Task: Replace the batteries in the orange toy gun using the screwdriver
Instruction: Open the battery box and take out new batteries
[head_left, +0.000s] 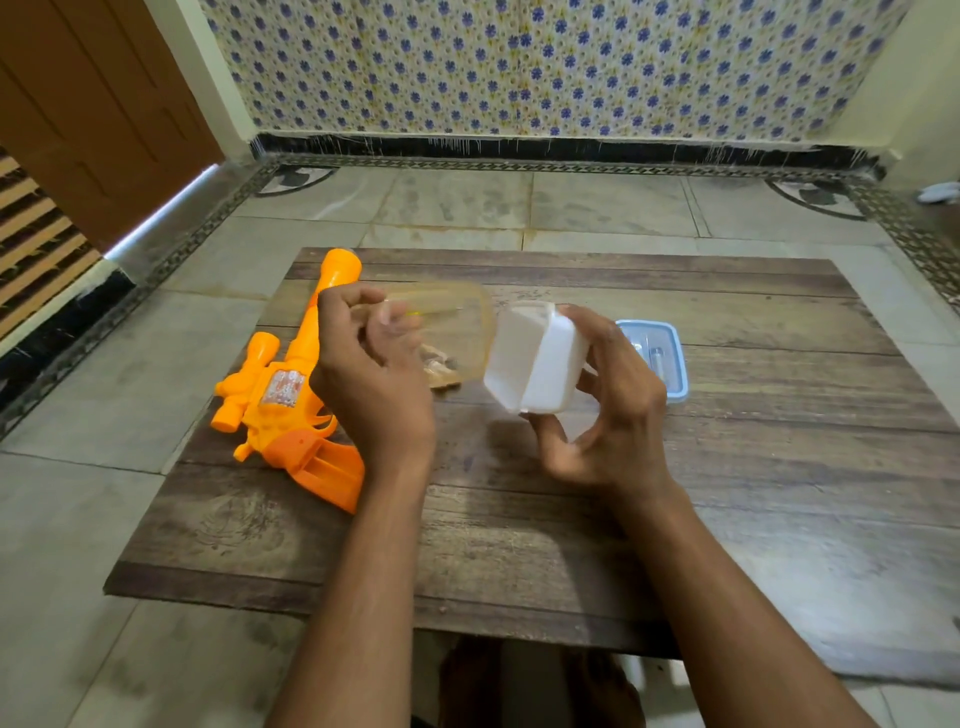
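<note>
left hand (376, 374) motion-blurred, hides part of amber container (457, 322); contents of blue-lidded box (657, 358) too small to identify.

toy gun (291, 384) left on board (727, 467), lidded box (670, 358) right

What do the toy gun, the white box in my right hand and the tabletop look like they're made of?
Toy gun: glossy orange moulded plastic, with seams and highlights. White box: smooth, opaque, matte, probably plastic. Tabletop: brown plank grain, wood or printed laminate; cannot tell which.

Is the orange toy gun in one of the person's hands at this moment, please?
No, the toy gun lies on the wooden table, while the right hand holds a white box.
</note>
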